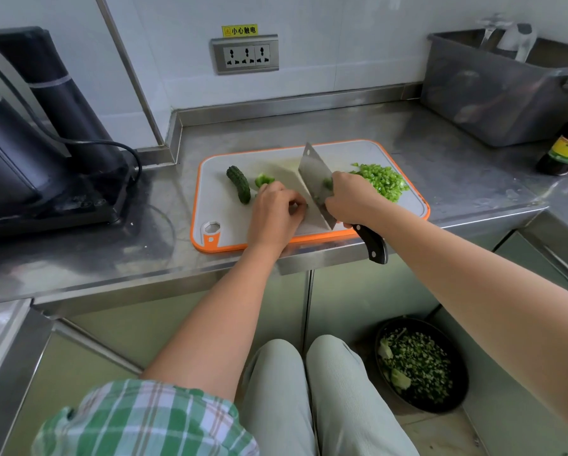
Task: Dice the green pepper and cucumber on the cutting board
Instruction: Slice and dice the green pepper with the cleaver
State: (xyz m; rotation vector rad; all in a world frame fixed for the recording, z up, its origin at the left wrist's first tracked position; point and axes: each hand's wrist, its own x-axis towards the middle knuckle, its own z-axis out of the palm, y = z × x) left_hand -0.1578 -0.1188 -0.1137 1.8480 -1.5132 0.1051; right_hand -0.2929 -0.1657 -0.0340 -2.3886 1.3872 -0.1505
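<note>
steel counter (440,153), cutting board (223,218) — right hand (351,199) grips cleaver (313,176), left hand (272,215) curled beside it, hold unclear.

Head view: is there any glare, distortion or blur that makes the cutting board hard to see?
In the head view, wide-angle distortion bows the counter edges; soft glare lies on the steel and on the cleaver blade; the cutting board and diced pepper are sharp and evenly lit; the grey tub at far right looks hazy.

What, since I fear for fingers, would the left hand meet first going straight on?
Probably the cleaver, its flat side right beside the left hand; depth is unclear.
</note>
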